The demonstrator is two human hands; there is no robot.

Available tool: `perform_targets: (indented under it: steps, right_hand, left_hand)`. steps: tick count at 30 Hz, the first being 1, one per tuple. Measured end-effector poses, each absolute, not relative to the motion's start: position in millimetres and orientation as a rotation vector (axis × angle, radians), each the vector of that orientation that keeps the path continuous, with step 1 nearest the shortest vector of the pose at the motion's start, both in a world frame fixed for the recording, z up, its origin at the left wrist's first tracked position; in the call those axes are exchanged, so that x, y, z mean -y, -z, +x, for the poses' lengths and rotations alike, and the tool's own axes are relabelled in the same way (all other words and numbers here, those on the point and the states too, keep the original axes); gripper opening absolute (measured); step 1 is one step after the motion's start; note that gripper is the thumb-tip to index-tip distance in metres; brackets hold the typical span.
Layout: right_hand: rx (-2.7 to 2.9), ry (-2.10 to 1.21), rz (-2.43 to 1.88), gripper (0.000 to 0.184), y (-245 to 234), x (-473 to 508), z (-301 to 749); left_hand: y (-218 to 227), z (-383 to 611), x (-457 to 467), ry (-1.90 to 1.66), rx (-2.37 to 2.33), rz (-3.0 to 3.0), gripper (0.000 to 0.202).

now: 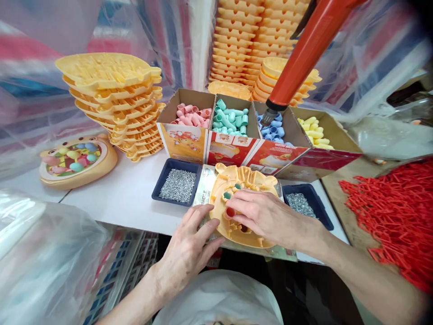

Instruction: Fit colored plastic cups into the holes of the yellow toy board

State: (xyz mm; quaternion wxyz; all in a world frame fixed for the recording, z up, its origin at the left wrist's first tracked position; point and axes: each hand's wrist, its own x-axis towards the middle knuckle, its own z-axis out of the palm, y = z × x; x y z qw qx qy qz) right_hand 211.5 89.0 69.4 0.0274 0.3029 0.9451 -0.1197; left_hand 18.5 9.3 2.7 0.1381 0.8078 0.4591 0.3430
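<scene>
A yellow plastic toy shell (221, 185) with ears lies in front of me, its ribbed inner side up. My right hand (260, 212) reaches over it, thumb and fingers closed about a pink plastic cap (230, 212) seated in the shell. Two green caps (227, 196) sit in holes just beyond; the fingers partly hide that area. My left hand (189, 237) is open, its fingers spread along the shell's near left edge, with nothing held.
Boxes hold pink (192, 116), green (232, 117), blue (272, 131) and yellow caps (314, 131). Trays of screws (177, 185) flank the shell. A red screwdriver (297, 58) hangs above. Stacked shells (115, 104), a finished toy (77, 162) and red parts (395, 212) surround the workspace.
</scene>
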Motion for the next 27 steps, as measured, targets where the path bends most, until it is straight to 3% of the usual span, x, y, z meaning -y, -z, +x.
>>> perform_targets:
  steps: [9,27]
  right_hand:
    - [-2.877,0.487,1.022,0.015,-72,-83,215]
    - [-2.866,0.556,1.0,0.017,-76,-92,212]
  left_hand:
    - [-3,22,-10,-0.995,-1.329,2.378,0.01]
    - [0,14,-18,-1.014,-1.276,2.297,0.013]
